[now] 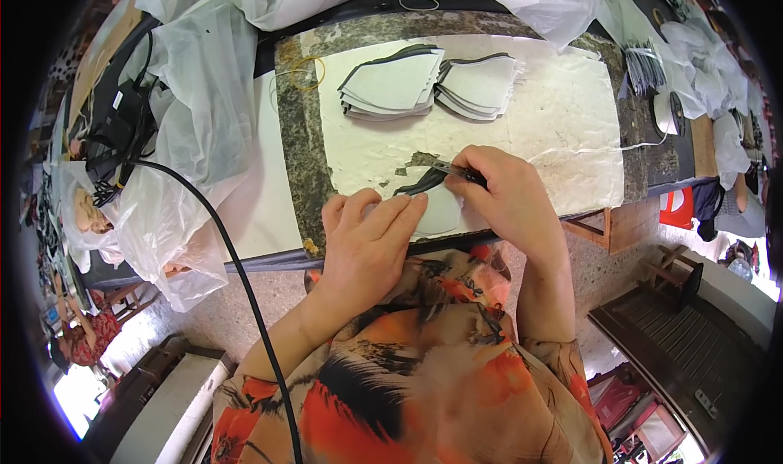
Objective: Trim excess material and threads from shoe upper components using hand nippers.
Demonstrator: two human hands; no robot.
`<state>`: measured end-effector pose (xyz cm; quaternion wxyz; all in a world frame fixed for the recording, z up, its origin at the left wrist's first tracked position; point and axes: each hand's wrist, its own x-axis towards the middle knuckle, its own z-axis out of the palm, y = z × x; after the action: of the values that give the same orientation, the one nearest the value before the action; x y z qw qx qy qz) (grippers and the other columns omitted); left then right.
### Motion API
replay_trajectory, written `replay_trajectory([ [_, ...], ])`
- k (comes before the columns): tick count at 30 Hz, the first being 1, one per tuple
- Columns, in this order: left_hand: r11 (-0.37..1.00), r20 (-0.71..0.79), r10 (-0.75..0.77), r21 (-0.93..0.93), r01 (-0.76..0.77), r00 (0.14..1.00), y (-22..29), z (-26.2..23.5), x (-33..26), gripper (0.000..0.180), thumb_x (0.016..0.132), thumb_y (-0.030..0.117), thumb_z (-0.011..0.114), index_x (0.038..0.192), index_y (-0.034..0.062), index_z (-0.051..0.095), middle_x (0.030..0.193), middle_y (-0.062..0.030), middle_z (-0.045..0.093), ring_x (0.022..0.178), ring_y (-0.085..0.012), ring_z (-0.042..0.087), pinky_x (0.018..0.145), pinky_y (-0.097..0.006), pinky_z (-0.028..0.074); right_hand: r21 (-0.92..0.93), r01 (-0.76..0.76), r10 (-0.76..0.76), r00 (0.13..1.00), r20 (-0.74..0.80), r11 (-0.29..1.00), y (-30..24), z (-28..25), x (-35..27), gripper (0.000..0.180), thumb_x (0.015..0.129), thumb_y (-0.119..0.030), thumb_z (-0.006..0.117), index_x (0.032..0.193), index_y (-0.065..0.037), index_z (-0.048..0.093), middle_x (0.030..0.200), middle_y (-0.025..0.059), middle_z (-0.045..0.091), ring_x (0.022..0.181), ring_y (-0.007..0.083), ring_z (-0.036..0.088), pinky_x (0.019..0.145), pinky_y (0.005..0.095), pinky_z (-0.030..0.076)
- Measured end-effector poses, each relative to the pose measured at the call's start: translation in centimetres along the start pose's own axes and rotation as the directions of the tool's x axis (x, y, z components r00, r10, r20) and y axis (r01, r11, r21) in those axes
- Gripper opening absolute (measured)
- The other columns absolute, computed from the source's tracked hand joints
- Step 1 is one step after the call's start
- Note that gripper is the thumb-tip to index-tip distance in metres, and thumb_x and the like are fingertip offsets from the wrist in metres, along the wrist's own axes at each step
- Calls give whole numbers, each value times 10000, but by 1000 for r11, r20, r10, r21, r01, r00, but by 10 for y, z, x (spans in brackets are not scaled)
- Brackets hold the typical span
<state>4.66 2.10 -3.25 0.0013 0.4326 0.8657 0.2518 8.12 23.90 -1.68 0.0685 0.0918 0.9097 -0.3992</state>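
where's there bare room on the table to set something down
Most room: the white sheet, right of the right stack of pale pieces and above the thin white cord. A narrower white patch lies between the left plastic bag and the speckled board. It's crowded where the left hand and right hand meet.

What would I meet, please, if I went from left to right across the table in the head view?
Black bundle → yellow loop → left hand → right hand → bundle of thin grey strips. Things whose places in this order overlap are left out.
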Motion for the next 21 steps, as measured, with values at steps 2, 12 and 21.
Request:
replay_trajectory([
  [2, 1000, 14, -5, 1, 5, 1000, 2, -3, 2, 346, 862, 104, 692, 1208, 111, 696, 1096, 3, 676, 982, -228, 558, 938, -399, 355, -17, 4, -4, 1000, -10, 1000, 0, -1, 1, 193, 882, -224, 659, 913, -36, 629, 886, 160, 659, 857, 368, 638, 742, 451, 494],
  [12, 999, 134, 13, 36, -18, 991, 11, -9, 18, 499, 784, 103, 671, 1282, 116, 630, 949, -26, 552, 957, -243, 515, 908, -443, 339, -15, -45, 44, 997, -61, 999, 13, -6, 5, 213, 887, -242, 655, 909, -31, 643, 894, 167, 671, 860, 375, 639, 749, 451, 493],
  [21, 995, 170, 19, 94, -36, 985, 15, -4, 23, 524, 781, 145, 661, 1303, 136, 616, 912, -37, 509, 950, -249, 493, 903, -456, 341, 45, -88, 93, 989, -117, 995, 18, 0, 1, 222, 872, -233, 678, 914, -17, 645, 861, 167, 664, 814, 358, 634, 726, 427, 494],
])
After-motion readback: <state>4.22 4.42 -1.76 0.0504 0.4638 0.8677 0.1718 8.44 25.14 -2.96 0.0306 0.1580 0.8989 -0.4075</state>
